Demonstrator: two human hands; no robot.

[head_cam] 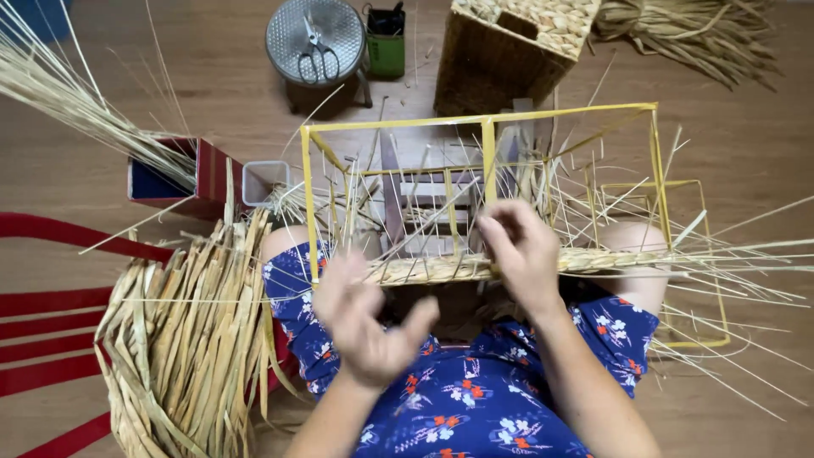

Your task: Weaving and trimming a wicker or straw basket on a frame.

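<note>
A yellow wire basket frame (483, 121) rests across my knees, with thin straw spokes sticking out of it and a woven band of dried straw (424, 270) along its near edge. My right hand (521, 250) is at that woven edge near the frame's middle upright, fingers pinched on a straw strand. My left hand (365, 318) hovers just in front of the band, blurred, fingers apart and holding nothing I can make out.
A bundle of flat dried straw (182, 339) lies at my left beside a red chair (51, 305). A red box (182, 174) holds long stalks. Behind stand a finished woven basket (509, 47), a metal stool with scissors (315, 38) and a green cup (386, 47).
</note>
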